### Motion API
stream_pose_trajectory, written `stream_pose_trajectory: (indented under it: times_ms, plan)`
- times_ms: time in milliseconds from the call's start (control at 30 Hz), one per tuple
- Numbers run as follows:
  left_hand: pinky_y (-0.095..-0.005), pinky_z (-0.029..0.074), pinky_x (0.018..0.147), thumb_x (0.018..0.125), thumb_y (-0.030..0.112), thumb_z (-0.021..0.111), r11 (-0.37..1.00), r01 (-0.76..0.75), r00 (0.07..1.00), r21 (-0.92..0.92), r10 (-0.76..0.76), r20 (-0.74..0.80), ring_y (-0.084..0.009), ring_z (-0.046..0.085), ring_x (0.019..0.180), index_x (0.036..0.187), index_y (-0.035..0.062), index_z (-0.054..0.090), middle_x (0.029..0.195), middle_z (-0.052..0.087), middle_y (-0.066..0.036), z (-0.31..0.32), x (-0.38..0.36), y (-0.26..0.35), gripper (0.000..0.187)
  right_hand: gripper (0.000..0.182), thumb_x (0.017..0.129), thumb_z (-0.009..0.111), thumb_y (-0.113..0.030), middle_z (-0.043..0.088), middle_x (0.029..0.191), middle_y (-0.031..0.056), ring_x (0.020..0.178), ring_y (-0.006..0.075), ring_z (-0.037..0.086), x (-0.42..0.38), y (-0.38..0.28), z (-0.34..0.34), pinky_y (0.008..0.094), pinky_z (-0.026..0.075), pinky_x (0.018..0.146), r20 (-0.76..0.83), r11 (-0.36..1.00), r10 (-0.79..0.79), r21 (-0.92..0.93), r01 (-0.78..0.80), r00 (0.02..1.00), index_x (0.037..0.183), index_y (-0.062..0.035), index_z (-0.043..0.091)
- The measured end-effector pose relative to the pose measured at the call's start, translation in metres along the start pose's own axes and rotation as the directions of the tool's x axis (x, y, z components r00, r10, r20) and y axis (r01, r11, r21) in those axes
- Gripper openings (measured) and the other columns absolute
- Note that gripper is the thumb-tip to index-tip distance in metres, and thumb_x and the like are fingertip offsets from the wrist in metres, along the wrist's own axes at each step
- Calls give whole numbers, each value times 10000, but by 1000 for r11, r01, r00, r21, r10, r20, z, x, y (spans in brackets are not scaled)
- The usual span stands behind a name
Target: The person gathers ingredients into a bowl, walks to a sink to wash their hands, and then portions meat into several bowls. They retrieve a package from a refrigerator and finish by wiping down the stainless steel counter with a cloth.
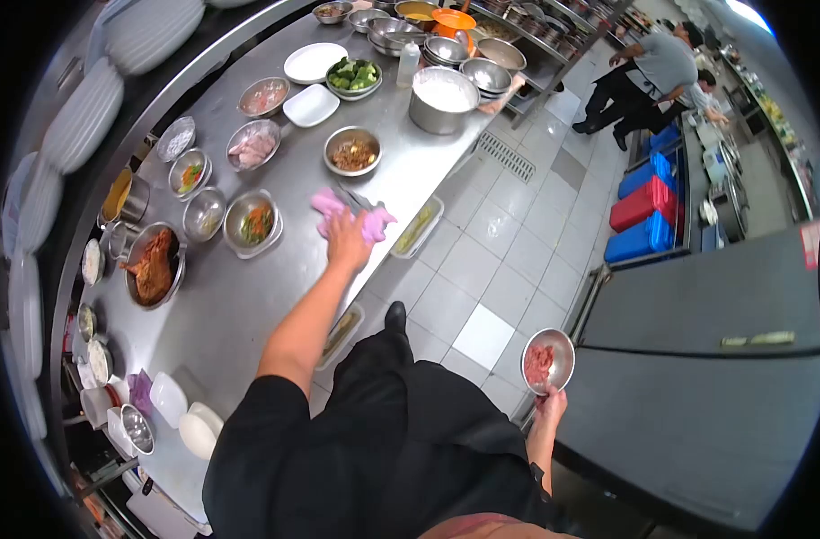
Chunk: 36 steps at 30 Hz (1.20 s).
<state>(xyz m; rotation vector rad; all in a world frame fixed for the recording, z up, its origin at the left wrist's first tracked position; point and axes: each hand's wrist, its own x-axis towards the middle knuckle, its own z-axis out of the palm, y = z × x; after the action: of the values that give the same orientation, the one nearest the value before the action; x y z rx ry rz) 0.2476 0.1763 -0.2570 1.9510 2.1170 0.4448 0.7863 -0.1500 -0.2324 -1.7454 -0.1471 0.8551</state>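
My left hand [346, 240] is stretched out over the steel table, its fingers closed on a pink cloth [378, 225] that lies crumpled near the table's edge. A grey patch shows at the cloth's top; I cannot make out what it is. Just beyond the cloth stands a metal bowl of brown chopped food [352, 152]. Held out to the right above the floor, my right hand [550, 406] grips the rim of a metal bowl [564, 357] with raw red meat [538, 362] in it.
Several food bowls stand on the steel table [239, 314], among them one with a large browned piece of meat [154, 269]. A big pot [443, 101] stands at the far edge. Grey fridge doors [697, 413] are on my right. Two people [657, 67] stand farther down the aisle.
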Motion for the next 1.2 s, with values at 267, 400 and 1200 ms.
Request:
stream_pose_trajectory:
  times_ms: [267,400,1200]
  plan:
    - [-555,207,1238,826,268,774,996,-52,994,-77,59,92,-463,237,1490,1510,178,473,1594,329,-197,35,123,103,753,184,857,600,-32,639,790,47,555,143,574,130,-143,188,280,444,432,229,993,-64,-83,85,971,1041,-32,609]
    - [-525,242,1237,853,275,756,997,24,998,-71,-19,68,-440,253,1495,1499,177,489,1597,331,-183,38,193,124,706,145,856,635,-65,629,774,48,531,134,548,196,-227,349,273,432,433,359,986,-155,3,165,920,993,-18,625]
    - [-359,561,807,878,149,749,298,666,360,-684,-931,-55,-242,721,929,1288,15,626,1196,694,-149,44,141,266,448,104,902,653,-112,626,651,96,486,175,604,412,-462,1103,307,510,433,800,961,10,-174,216,600,894,-11,635]
